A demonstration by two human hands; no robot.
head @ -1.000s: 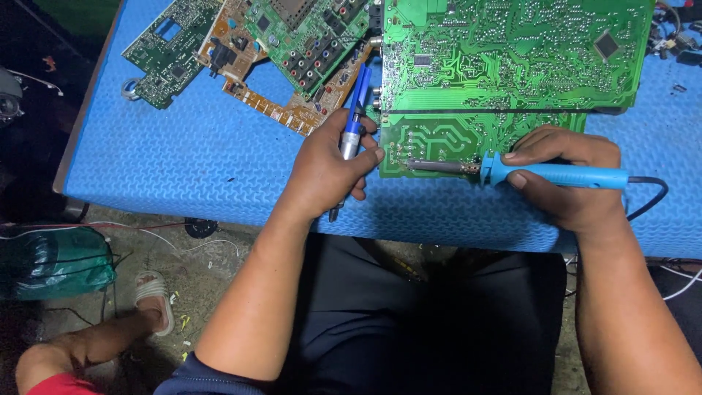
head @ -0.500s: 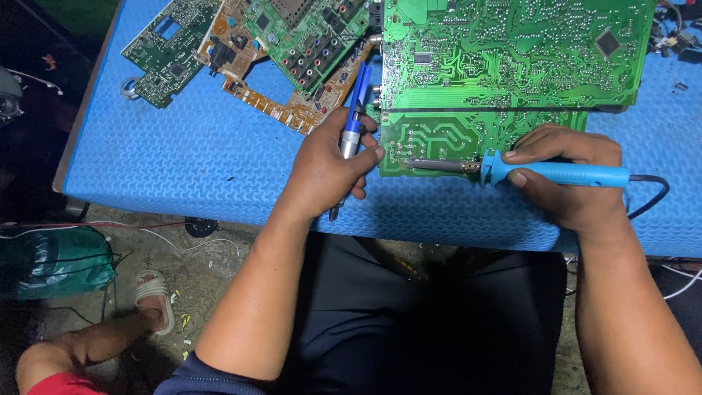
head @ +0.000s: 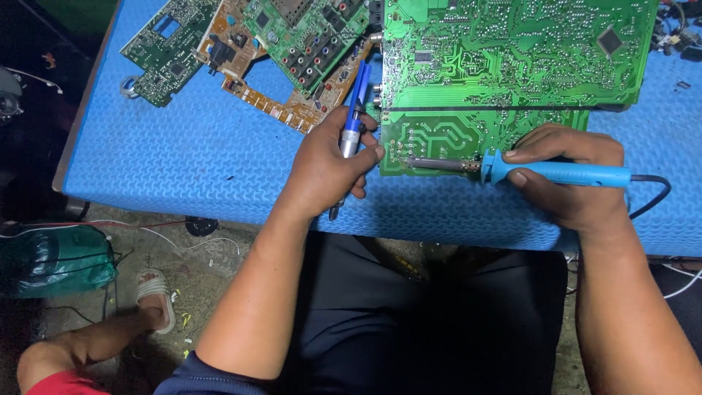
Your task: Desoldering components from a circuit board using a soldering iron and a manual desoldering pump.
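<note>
A large green circuit board (head: 512,51) lies solder side up on the blue textured mat (head: 197,161). My right hand (head: 574,183) grips a blue-handled soldering iron (head: 556,172); its metal tip rests on the board's lower left part. My left hand (head: 325,168) holds a blue and silver desoldering pump (head: 352,124), upright beside the board's left edge, its lower end touching the mat.
Several smaller boards, green (head: 164,51) and brown (head: 281,102), lie at the mat's far left. The iron's black cord (head: 653,192) runs off to the right. On the floor below are a green bag (head: 51,260), loose wires and another person's sandalled foot (head: 150,300).
The iron's tip has slid slightly left along the board's lower part. My left hand with the pump has stayed in place.
</note>
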